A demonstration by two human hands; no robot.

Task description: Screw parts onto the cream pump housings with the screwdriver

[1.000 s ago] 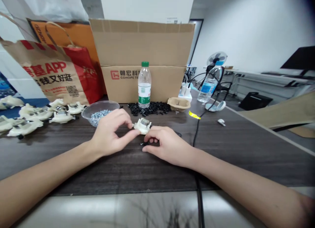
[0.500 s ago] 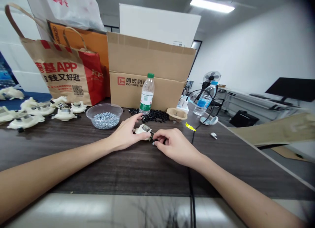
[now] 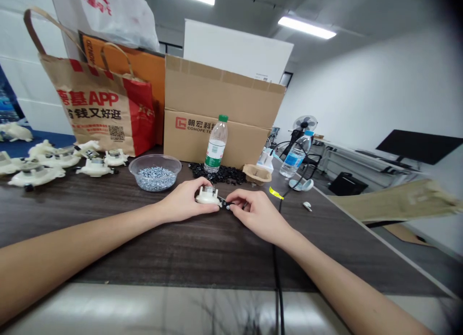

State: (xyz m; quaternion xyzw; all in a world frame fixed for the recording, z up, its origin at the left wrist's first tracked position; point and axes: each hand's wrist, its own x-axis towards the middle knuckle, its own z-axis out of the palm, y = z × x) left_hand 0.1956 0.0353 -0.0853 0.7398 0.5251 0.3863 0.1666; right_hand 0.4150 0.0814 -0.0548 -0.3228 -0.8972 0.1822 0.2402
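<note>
My left hand (image 3: 183, 200) grips a cream-white plastic part (image 3: 207, 196) with a round metal centre, holding it just above the dark wood table (image 3: 108, 238). My right hand (image 3: 255, 214) pinches a small black piece (image 3: 225, 204) between its fingertips. That piece touches the side of the white part, and its exact shape is hidden by my fingers. Several similar white parts (image 3: 96, 167) lie at the table's left side.
A clear bowl of metal screws (image 3: 155, 173) and a scatter of black pellets (image 3: 213, 173) stand ahead, before a cardboard box (image 3: 213, 127) and a water bottle (image 3: 216, 144). A black cable (image 3: 277, 272) runs over the table edge on the right.
The view has tilted and drifted up. My hands have come closer together, and the black piece now sits against the white part, which my left hand has turned.
</note>
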